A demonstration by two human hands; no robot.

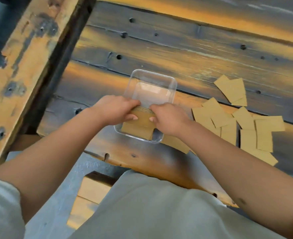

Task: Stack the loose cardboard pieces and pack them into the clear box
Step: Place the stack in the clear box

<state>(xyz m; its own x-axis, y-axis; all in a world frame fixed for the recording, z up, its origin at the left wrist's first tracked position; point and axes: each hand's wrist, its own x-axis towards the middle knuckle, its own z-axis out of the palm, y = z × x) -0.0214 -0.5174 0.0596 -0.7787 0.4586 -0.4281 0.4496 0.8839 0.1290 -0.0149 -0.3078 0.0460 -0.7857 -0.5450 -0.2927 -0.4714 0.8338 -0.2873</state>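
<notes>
Planks of a weathered wooden table (202, 54), streaked orange and grey and dotted with screw holes, fill the head view, with a rough timber beam (26, 54) crossing the upper left. A person in pale grey clothing (159, 209) leans over the near edge, both bare forearms reaching in.

At the centre sits the clear box (172, 87), a transparent rounded-corner plastic container whose long axis runs from near-left to far-right, away from the person. Its far half shows only the plastic floor; flat brown cardboard lies in its near end.

Over that near half, the left hand (114, 109) and right hand (168, 118) grip a stack of cardboard pieces (143, 116) from opposite sides, fingers curled over its far edge and thumbs pressed on its top face. The stack is tan, squarish and tilted, its ribbed layered edge facing away from the person toward the box's far end.

To the right of the box, loose cardboard pieces (245, 128) lie scattered and overlapping on the table, small tan rectangles at mixed angles, with a further pair (231, 90) set apart beyond them.
</notes>
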